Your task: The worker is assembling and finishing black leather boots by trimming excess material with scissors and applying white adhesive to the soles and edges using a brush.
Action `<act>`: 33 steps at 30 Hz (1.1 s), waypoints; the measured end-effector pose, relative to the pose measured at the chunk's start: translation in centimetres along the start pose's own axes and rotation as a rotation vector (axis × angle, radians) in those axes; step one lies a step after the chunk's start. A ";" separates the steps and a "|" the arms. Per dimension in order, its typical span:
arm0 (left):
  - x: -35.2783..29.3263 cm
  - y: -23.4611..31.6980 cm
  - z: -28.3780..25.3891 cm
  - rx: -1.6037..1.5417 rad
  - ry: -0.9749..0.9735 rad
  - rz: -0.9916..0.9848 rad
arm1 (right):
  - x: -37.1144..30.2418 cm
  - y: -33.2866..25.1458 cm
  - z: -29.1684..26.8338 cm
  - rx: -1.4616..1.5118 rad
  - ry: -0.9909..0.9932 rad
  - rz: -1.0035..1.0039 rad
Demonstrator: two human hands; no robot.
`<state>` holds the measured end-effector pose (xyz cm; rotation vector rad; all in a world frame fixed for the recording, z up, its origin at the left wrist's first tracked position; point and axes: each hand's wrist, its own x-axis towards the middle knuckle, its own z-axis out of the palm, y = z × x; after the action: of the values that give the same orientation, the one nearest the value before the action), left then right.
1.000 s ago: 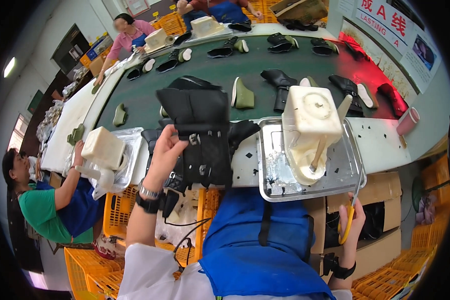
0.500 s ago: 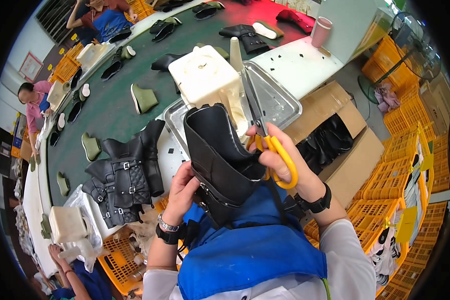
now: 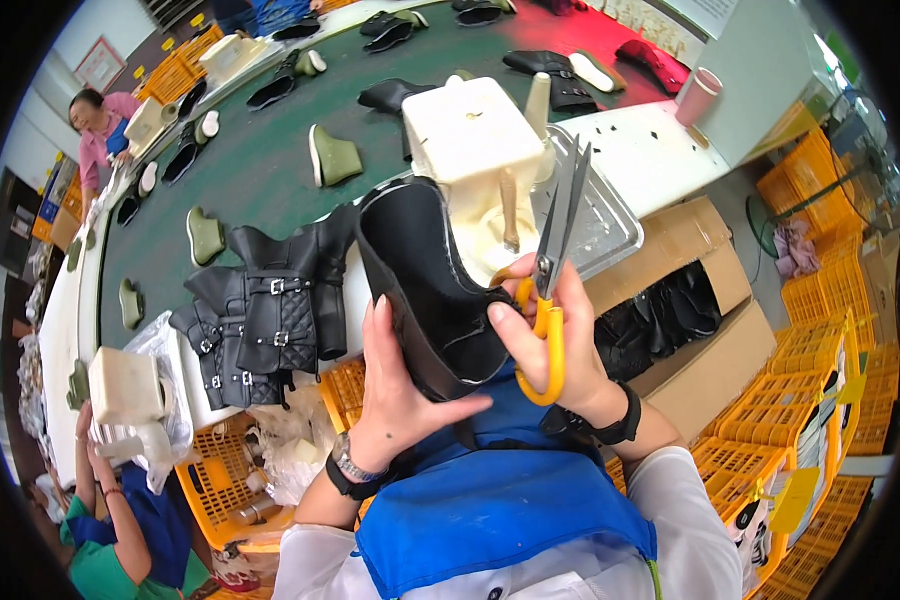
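A black boot upper is held up before my chest, its wide opening tilted toward me so the dark lining shows. My left hand cups its lower left side, thumb stretched across below it. With my right hand I pinch the right edge of the opening while keeping scissors in the same grip. The scissors have yellow handles, and their metal blades point up, slightly apart, clear of the boot. Left of my left hand lies a pile of black buckled boot uppers.
A cream container with a brush stands by a metal tray beyond the boot. Green belt carries shoes. Right are an open carton of black pieces and orange crates. Co-workers are at the left.
The boot has turned, showing more of its inside. My left hand has gone from gripping its buckled side to cupping it. The scissor blades have parted slightly. The whole view has shifted.
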<state>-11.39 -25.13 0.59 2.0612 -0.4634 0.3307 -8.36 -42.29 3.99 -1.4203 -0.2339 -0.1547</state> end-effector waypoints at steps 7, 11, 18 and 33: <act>0.8 -1.3 -2.4 0.197 0.338 0.082 | 0.4 0.5 0.5 0.045 -0.025 0.073; 1.8 0.0 -6.0 -0.203 0.220 -0.219 | 0.6 1.3 -2.7 0.098 -0.041 0.070; 2.9 -0.8 -9.5 -0.680 -0.272 -0.510 | 1.7 -2.3 -10.8 -0.619 -0.235 -0.170; 4.3 -1.4 -5.9 -0.589 -0.541 -0.627 | 0.7 -7.2 -9.4 -0.906 -0.754 -0.073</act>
<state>-7.19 -20.17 4.28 1.5786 -0.1706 -0.6781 -8.82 -52.57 9.79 -2.3339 -0.9202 0.2666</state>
